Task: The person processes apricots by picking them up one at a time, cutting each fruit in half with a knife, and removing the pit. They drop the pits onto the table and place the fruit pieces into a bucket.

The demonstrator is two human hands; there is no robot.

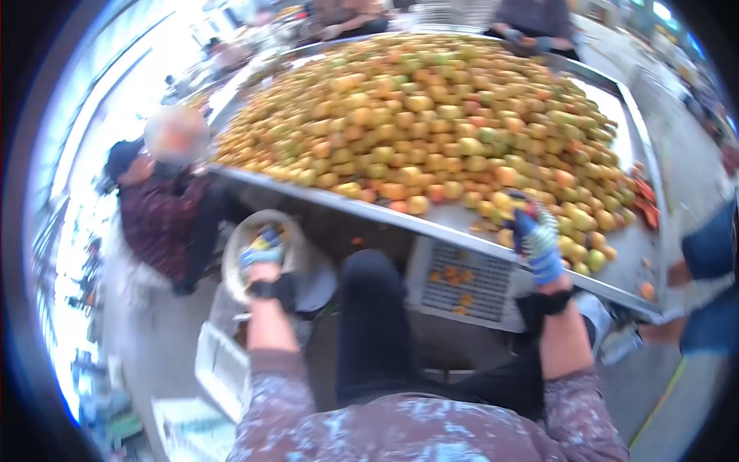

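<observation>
My left hand (265, 248), in a striped glove with dark blue fingers, reaches into the mouth of a pale round bucket (232, 266) on my left. Yellow bits show beside its fingers, but blur hides whether it grips anything. At the front edge of a wide metal table (431, 228), my right hand (537, 240), gloved alike, curls its fingers around a yellow fruit (503, 205). A big heap of small round fruit (439, 127), yellow, green and orange, covers the table. Their exact kind is too blurred to make out.
A white slatted crate (493, 304) with orange pieces stands under the table edge. Another white crate (217, 362) lies at my left. A person in a plaid top (165, 219) sits to the left; blue-clad legs (712, 277) are at right. An orange glove-like item (645, 202) rests on the table's right side.
</observation>
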